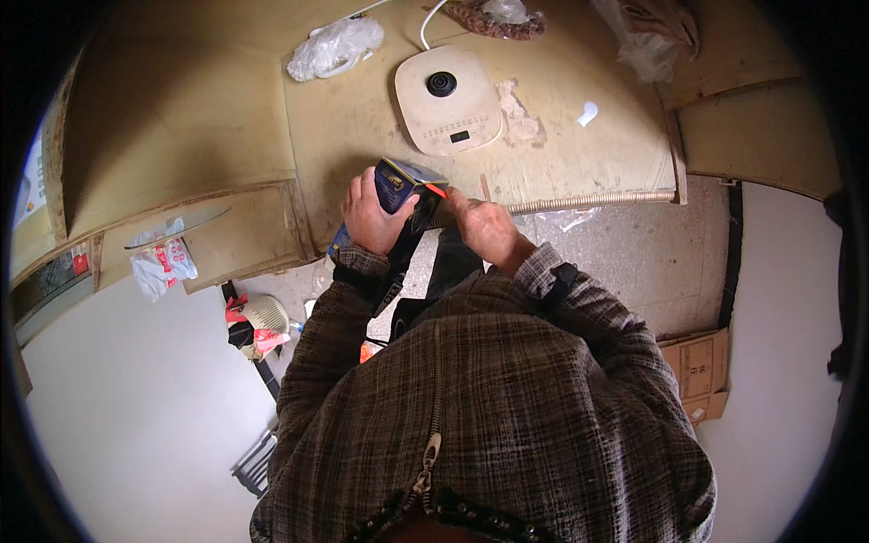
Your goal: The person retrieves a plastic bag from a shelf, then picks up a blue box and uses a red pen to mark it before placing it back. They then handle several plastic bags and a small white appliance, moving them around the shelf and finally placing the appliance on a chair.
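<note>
My left hand (373, 216) grips a dark blue cardboard box (402, 182) with yellow edging and printing, fingers on one side and thumb on the other. The box is tilted above the near edge of the wooden tabletop (577, 163). At the box's right corner is a thin red-orange object (436, 191), possibly a cutter or a strip; its exact kind cannot be told. My right hand (487, 231) pinches this thin object at its near end, the index finger close to the box. The lower part of the box is partly hidden by my left hand and sleeve.
Beyond the box sits a white electric kettle base (465, 85) with its cord. Around it are a clear plastic bag (339, 47), a bag of reddish-brown bits (499, 24), and a white scrap (587, 113). A waste basket (268, 317) stands at lower left, a carton (692, 366) at right.
</note>
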Motion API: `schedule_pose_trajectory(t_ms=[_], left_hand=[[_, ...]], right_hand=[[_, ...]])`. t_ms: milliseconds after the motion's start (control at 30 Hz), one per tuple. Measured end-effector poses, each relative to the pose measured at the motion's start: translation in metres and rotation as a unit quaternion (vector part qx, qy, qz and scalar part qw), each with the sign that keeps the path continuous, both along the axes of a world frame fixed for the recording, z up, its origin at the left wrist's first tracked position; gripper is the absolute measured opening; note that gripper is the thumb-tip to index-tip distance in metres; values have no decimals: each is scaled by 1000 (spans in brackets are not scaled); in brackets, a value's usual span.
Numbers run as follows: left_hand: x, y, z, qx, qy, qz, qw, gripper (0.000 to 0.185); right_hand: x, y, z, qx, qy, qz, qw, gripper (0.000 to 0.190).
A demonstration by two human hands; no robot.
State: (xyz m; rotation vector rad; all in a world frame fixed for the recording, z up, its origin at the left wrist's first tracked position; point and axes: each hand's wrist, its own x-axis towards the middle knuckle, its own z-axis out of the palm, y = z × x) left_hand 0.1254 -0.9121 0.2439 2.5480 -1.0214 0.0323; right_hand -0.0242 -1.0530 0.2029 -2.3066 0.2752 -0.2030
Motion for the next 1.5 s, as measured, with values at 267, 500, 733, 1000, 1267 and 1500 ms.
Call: schedule_pose_trajectory(t_ms=[267, 500, 733, 1000, 1267, 1500], left_hand=[[3, 1, 2, 7, -1, -11, 1000, 74], [6, 3, -8, -2, -3, 3, 1000, 77], [7, 3, -7, -2, 16, -2, 1000, 76], [13, 5, -5, -22, 6, -34, 999, 71], [10, 8, -4, 4, 21, -33, 999, 77], [13, 5, -1, 2, 39, -34, 999, 74]], right_hand=[[3, -3, 6, 3, 48, 3, 999, 31], [17, -6, 19, -32, 81, 23, 996, 31], [18, -8, 21, -21, 109, 24, 993, 23], [7, -4, -12, -9, 127, -2, 992, 20], [8, -4, -26, -79, 134, 12, 988, 24], [9, 1, -55, -176, 98, -16, 979, 17]])
